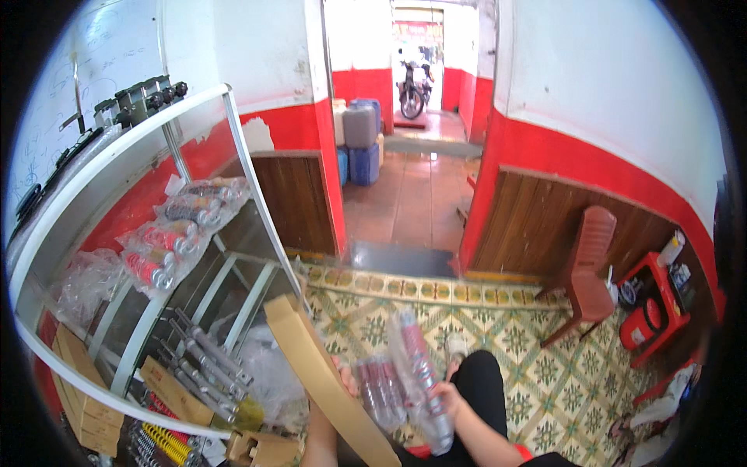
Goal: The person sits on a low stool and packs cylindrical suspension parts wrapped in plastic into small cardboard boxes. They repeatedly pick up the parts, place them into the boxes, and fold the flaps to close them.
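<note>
My left hand (345, 375) grips a long narrow cardboard box (327, 373), which slants from the middle of the view down to the bottom edge. My right hand (446, 400) is closed around a long shock absorber (421, 356) with a red spring, wrapped in clear plastic, to the right of the box. Between my hands, several clear plastic bottles or tubes with reddish tops (380, 388) are on the floor side; their exact kind is unclear. Below my right hand a small red object (419, 451) shows in part.
A metal-framed glass case (239, 140) at left holds bagged shock absorbers (154, 257) and fork tubes (201, 362). Coil springs (166, 443) lie at bottom left. A brown plastic chair (594, 292) and a red shelf (671, 327) are at right. Jugs (360, 125) stand beyond the doorway.
</note>
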A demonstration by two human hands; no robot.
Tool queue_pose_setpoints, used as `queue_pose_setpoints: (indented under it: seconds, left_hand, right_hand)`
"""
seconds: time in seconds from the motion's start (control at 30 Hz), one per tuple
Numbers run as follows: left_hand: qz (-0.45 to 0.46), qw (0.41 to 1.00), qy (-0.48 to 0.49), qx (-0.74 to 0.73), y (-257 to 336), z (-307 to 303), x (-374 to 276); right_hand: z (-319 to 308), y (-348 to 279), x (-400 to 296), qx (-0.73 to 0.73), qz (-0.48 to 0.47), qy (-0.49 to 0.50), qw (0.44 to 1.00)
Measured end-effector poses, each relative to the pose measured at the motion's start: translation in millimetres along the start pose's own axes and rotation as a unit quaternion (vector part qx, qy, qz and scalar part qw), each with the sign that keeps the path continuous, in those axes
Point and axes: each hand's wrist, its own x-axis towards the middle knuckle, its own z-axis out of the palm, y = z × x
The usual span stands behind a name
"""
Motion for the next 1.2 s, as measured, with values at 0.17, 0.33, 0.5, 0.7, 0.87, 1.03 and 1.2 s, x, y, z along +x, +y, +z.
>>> queue_pose_setpoints:
  seconds: [0.17,0.33,0.5,0.7,0.87,1.03,1.2]
  left_hand:
    - [0.043,0.983,-0.04,0.177,6,76,-18]
    - [0.057,0.982,0.041,0.177,-7,119,-52]
    - [0.116,0.959,0.139,0.216,-15,99,-87]
    - [0.149,0.908,0.272,0.283,-22,59,-136]
    - [0.101,0.951,0.194,0.22,-6,-8,-162]
    - [-0.008,0.976,-0.01,0.217,-37,104,-92]
    - [0.007,0.985,-0.035,0.168,-40,105,-101]
  right_hand:
    - [77,-20,-116,0.037,-0.012,-0.15,0.988]
    - [54,19,-147,0.081,-0.094,-0.312,0.942]
    - [32,34,-155,0.043,-0.126,-0.383,0.914]
    - [56,26,-184,0.013,-0.086,-0.282,0.955]
    - [76,25,-205,-0.04,-0.11,-0.105,0.988]
    - [94,17,-215,-0.239,-0.135,-0.097,0.957]
    - [111,10,-225,-0.304,-0.179,-0.086,0.932]
